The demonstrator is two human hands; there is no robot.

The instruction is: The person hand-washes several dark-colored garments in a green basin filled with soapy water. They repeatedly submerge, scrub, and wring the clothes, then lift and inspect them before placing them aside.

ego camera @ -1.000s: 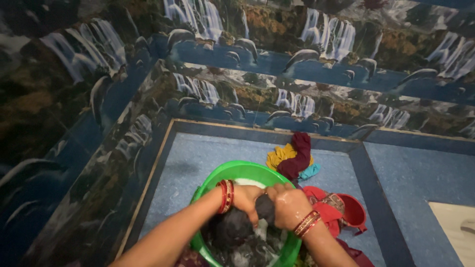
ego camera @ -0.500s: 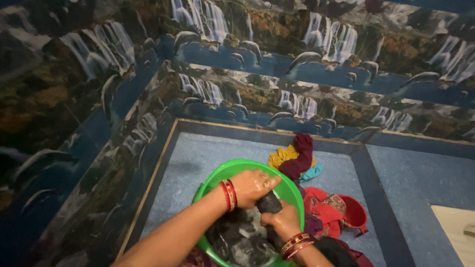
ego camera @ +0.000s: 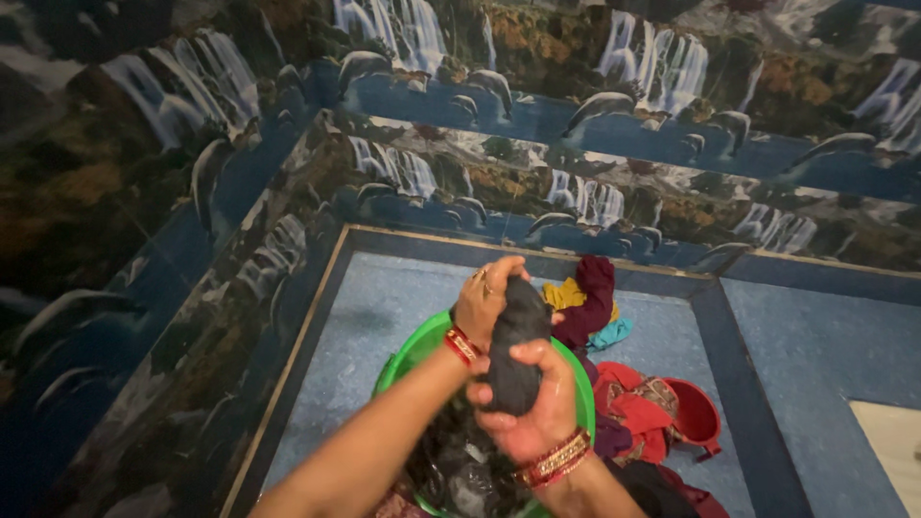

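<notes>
Both hands' fingers (ego camera: 499, 288) clamp a dark wet cloth (ego camera: 516, 345) above a green basin (ego camera: 408, 355) on blue floor (ego camera: 384, 297).

Waterfall-and-dolphin tiled walls (ego camera: 576, 115); blue speckled floor (ego camera: 815, 345); dim light.

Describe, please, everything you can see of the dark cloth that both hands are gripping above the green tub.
The dark cloth is a wet-looking, dark grey to black fabric twisted into a thick upright roll. The left hand grips its upper end and the right hand wraps its lower part. It is held above the green tub, and its lower end appears to run down into more dark, sudsy fabric inside; the join is hard to make out.
</notes>
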